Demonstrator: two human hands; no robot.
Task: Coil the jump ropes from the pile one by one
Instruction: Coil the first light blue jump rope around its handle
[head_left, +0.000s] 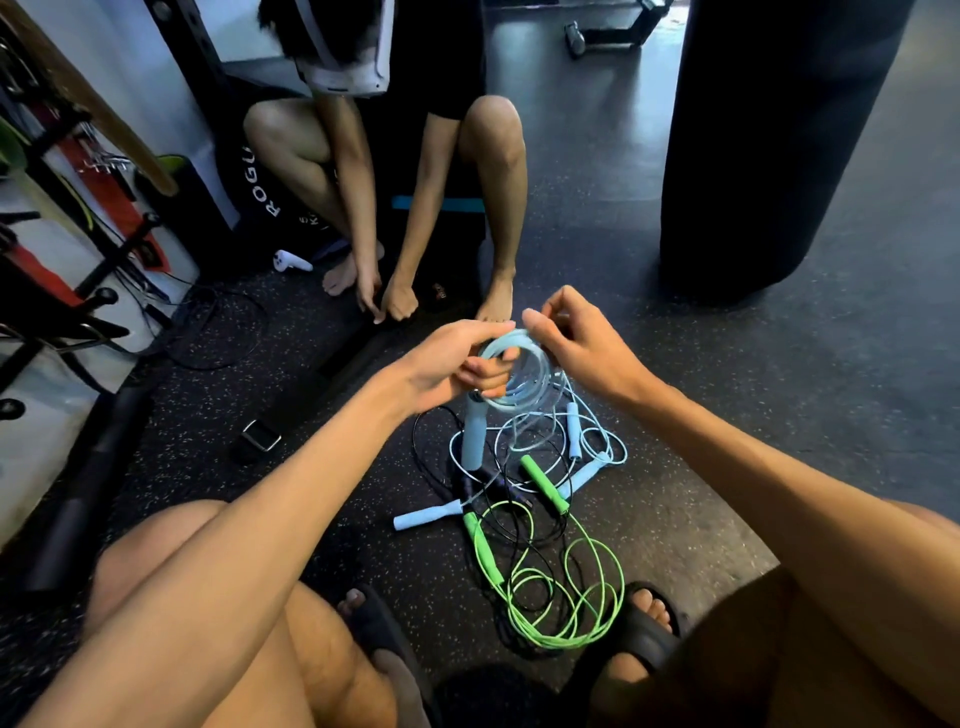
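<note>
My left hand (457, 358) grips a coil of light blue jump rope (524, 379), its fingers through the loops. One blue handle (474, 439) hangs down from the coil. My right hand (576, 338) pinches the top of the same coil. Below on the floor lies the pile: a green rope (561, 597) with two green handles, a black rope (519, 530), and more light blue rope (597, 441) with blue handles, all tangled together.
A person squats opposite me, hands (387, 301) near the floor. A black punching bag (769, 145) stands at the right. A rack with gear (78, 218) fills the left. A strap buckle (262, 435) lies left of the pile. My sandalled feet (644, 623) flank the ropes.
</note>
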